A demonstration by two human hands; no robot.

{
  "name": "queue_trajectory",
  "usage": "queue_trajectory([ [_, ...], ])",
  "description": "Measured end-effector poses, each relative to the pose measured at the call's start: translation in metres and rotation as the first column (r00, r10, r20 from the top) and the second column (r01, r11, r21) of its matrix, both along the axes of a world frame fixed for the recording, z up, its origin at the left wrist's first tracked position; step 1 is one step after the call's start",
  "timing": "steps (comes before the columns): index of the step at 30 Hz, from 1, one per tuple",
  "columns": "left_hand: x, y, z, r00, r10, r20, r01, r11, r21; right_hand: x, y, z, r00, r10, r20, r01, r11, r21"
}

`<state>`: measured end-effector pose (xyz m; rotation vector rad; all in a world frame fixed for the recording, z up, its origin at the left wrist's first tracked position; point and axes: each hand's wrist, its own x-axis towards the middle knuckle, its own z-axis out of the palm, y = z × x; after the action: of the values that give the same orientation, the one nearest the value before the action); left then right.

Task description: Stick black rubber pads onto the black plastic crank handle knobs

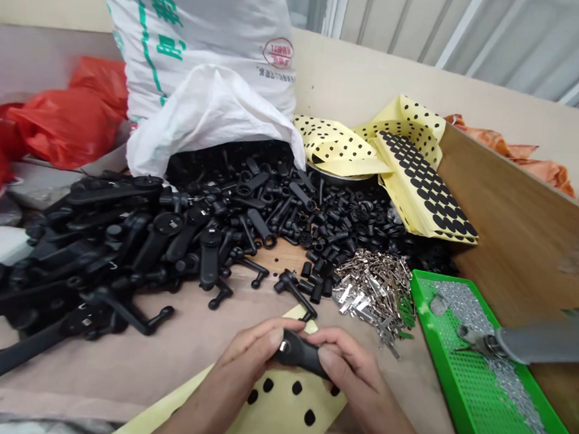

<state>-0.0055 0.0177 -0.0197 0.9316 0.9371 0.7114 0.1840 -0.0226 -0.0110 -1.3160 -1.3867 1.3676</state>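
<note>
Near the front edge of the table, my left hand (255, 349) and my right hand (351, 363) are both closed on one black plastic crank handle (299, 353). My left fingers grip its round end, where a small shiny metal piece shows. Its other end lies in my right fingers, partly hidden. Under my hands is a yellow sheet with black round stickers (275, 403). Just beyond my fingers lies a loose black crank (296, 291). A pile of thin metal clips (371, 290) sits ahead of my right hand.
Many black cranks (168, 234) heap on the left, spilling from a white woven sack (208, 30). Small black caps (350, 215) lie behind the clips. A green tray (470, 405) of small metal pieces stands right, with a grey tool (541, 337) over it. Sticker sheets (427, 188) lie behind.
</note>
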Motion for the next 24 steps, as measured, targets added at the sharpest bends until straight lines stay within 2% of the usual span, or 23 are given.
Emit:
queue_trajectory([
  [3, -0.003, -0.001, 0.004, 0.995, -0.080, -0.055, 0.087, 0.986, 0.139, -0.004, 0.002, 0.001, 1.000, 0.012, 0.020, -0.012, 1.000, -0.012],
  [8, -0.005, -0.005, 0.010, 0.994, -0.016, -0.110, 0.035, 0.984, 0.172, -0.013, 0.004, 0.005, 0.988, 0.051, 0.143, -0.064, 0.994, 0.085],
  [11, -0.011, -0.006, 0.010, 0.989, -0.081, -0.127, 0.111, 0.962, 0.250, -0.015, 0.008, 0.007, 0.979, 0.064, 0.196, -0.086, 0.991, 0.107],
  [13, -0.014, -0.006, 0.008, 0.981, -0.109, -0.158, 0.153, 0.941, 0.303, -0.014, 0.011, 0.008, 0.965, 0.052, 0.256, -0.100, 0.979, 0.179],
  [15, -0.014, -0.007, 0.006, 0.979, -0.060, -0.194, 0.129, 0.920, 0.371, -0.014, 0.013, 0.010, 0.945, -0.015, 0.326, -0.101, 0.936, 0.336],
  [18, -0.011, -0.008, 0.003, 0.970, 0.046, -0.239, 0.081, 0.867, 0.492, -0.016, 0.013, 0.016, 0.922, -0.129, 0.366, -0.108, 0.822, 0.559],
  [21, -0.005, -0.009, 0.002, 0.958, 0.112, -0.266, 0.064, 0.816, 0.574, -0.021, 0.011, 0.019, 0.911, -0.132, 0.390, -0.160, 0.760, 0.630],
  [24, 0.000, -0.010, 0.001, 0.946, 0.175, -0.272, 0.031, 0.789, 0.614, -0.025, 0.010, 0.017, 0.895, -0.136, 0.424, -0.198, 0.731, 0.653],
])
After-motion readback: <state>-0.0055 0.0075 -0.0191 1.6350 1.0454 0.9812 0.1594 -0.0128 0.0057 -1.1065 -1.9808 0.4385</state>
